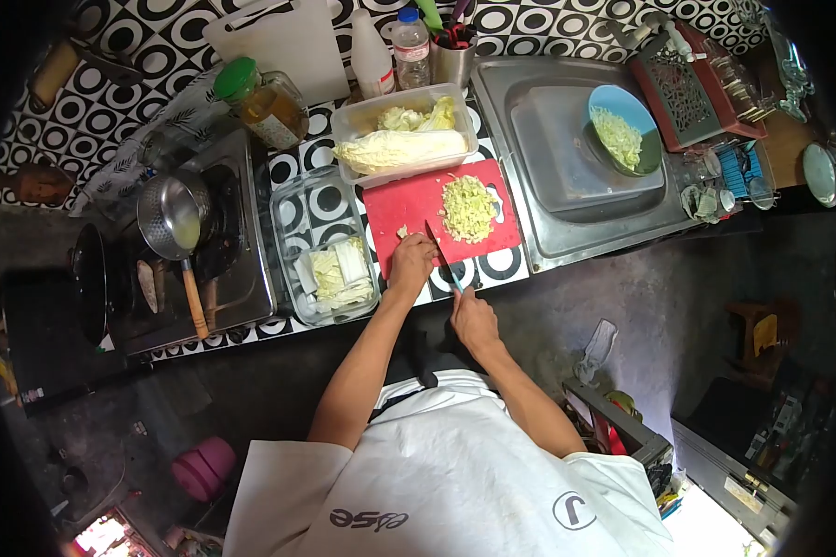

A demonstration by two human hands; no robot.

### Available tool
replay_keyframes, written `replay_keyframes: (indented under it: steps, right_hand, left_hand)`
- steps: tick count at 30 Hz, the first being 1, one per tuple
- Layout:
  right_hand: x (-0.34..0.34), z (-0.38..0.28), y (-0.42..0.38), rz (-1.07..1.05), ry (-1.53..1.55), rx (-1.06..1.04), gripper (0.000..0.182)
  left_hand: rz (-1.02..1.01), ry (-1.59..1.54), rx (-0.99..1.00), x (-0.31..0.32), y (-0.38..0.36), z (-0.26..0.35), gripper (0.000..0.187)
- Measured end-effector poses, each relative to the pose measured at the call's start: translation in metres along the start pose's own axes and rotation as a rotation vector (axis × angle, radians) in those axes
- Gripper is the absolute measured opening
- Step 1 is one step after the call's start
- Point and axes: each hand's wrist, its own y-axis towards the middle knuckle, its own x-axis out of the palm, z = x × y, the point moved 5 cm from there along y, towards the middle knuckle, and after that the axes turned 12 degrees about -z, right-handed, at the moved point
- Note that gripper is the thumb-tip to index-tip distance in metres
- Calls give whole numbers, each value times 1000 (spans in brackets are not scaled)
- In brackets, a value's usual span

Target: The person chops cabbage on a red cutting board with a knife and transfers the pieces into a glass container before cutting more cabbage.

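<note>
The right hand (475, 322) is wrapped around the light-blue handle of a kitchen knife (437, 248), whose dark blade slants away over the near part of a red cutting board (390, 206). Just beside the blade, the left hand (413, 262) rests on the board with its fingers curled and bunched together; from where I stand I can't tell whether they pinch anything. A small scrap of cabbage (401, 230) lies at those fingertips. To the right of the knife, a heap of chopped cabbage (469, 209) covers much of the board's right half.

Behind the board stands a rectangular plastic container (346, 123) with a pale napa cabbage piece (401, 151) lying along its front and leafier bits behind. Left of the board, a clear container (286, 218) holds cut cabbage leaves (344, 271) in its near end.

Farther left, a saucepan (167, 215) with a wooden handle sits on the stove (255, 269), and a green-lidded jar (265, 107) stands near the stove's back corner. On the right is the steel sink (553, 252), with a translucent tub (548, 153) in it and a blue bowl (613, 96) of finely shredded cabbage (618, 139) at the tub's right end.
</note>
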Motion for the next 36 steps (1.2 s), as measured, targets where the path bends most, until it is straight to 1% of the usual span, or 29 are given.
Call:
replay_keyframes:
  steps: [1, 4, 6, 8, 9, 10, 12, 13, 14, 17, 20, 22, 24, 26, 30, 31, 34, 36]
  right_hand:
    - [-1, -5, 3, 42, -39, -41, 36]
    - [-11, -17, 19, 36, -55, -50, 36]
    - [-11, -12, 21, 53, -56, -78, 36]
    - [-16, -6, 14, 41, -16, -55, 39]
    - [-22, -8, 13, 42, -20, -60, 39]
    - [-28, -8, 12, 33, 1, -68, 39]
    - [-38, -15, 6, -16, 42, -45, 42]
    - [-41, -19, 5, -52, 48, -45, 42]
    - [-42, -23, 5, -80, 55, -48, 43]
    - [-21, -16, 3, -33, 29, -10, 40]
    - [2, -4, 13, 2, -16, 3, 38]
    - [-3, -12, 19, 64, -7, -44, 39]
    - [-11, -12, 20, 59, -26, -27, 38]
    - [-13, -5, 14, 65, -11, -52, 39]
    - [-12, 1, 4, 8, 18, 27, 40]
    - [-18, -4, 3, -21, 37, 26, 40]
    - [-25, -16, 6, -69, 67, 15, 40]
    - [-18, -13, 2, -42, 61, 23, 40]
  left_hand:
    - [0, 35, 22, -1, 0, 1, 17]
    - [-4, 93, 55, -3, -6, 13, 17]
    - [9, 126, 75, -9, -7, 22, 17]
    - [40, 91, -38, -9, -12, 20, 17]
    - [19, 47, -53, -10, -12, 18, 19]
    - [23, 44, -56, -10, -10, 16, 19]
    - [7, 143, -21, -7, -10, 15, 22]
    - [49, 88, -16, -9, -10, 15, 21]
    - [43, 86, -18, -8, -12, 17, 21]
    - [39, 95, -65, -12, -4, 17, 21]
    - [33, 106, 37, -7, -3, 11, 17]
    - [35, 128, 36, -7, -5, 15, 17]
    - [40, 151, 63, -5, -2, 20, 17]
    - [84, 234, 119, -3, -7, 25, 17]
    - [92, 204, 101, -2, -10, 23, 12]
    - [58, 189, 54, -3, -9, 21, 12]
    - [56, 107, -4, -11, -9, 26, 14]
    - [67, 103, 38, -10, -5, 20, 14]
